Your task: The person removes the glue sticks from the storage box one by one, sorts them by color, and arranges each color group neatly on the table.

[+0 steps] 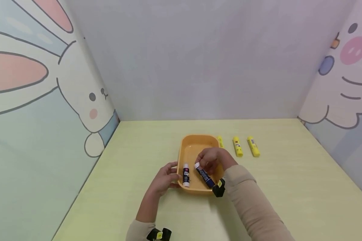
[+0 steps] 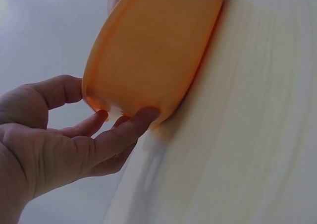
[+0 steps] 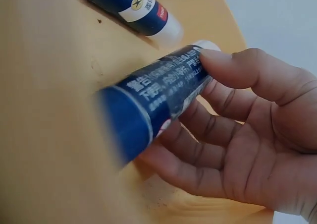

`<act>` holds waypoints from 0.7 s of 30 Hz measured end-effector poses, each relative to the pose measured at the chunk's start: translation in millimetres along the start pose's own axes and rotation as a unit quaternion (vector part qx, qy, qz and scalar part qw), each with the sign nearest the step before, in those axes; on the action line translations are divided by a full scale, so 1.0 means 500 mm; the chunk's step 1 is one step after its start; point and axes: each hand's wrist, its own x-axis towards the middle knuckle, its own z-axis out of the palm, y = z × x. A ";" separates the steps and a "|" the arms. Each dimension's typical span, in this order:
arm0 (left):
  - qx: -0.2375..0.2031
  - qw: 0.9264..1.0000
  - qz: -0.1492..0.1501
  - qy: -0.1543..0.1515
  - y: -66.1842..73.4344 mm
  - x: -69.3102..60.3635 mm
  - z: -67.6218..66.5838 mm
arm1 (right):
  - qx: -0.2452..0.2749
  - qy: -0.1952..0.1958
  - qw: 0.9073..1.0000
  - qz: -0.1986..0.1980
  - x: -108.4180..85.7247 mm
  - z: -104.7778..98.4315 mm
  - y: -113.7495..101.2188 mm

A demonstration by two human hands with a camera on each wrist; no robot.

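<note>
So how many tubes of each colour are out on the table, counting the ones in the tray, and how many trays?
Blue tubes: 2
Yellow tubes: 3 (one partly hidden)
Orange tray: 1
Total: 6 things, 5 of them tubes

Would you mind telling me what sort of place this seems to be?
Probably a small partitioned work booth, perhaps child-themed: a pale tabletop meets a plain back wall, and a large cartoon rabbit decorates the left-hand wall.
</note>
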 end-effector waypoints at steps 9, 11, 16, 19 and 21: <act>-0.007 1.000 0.001 -0.001 0.001 -0.002 -0.001 | 0.032 -0.021 0.998 -0.052 -0.012 -0.008 -0.001; -0.007 1.000 0.003 0.000 0.001 -0.002 -0.001 | 0.043 -0.026 0.997 -0.060 -0.016 -0.009 -0.002; -0.009 1.000 -0.002 0.005 0.000 -0.004 0.001 | 0.054 -0.023 0.996 -0.073 -0.026 -0.010 -0.005; -0.011 1.000 -0.004 0.008 -0.001 -0.004 -0.001 | 0.050 -0.006 0.995 -0.083 -0.036 -0.011 -0.010; -0.015 1.000 -0.004 0.009 -0.001 -0.003 -0.001 | 0.045 0.008 0.995 -0.093 -0.045 -0.011 -0.015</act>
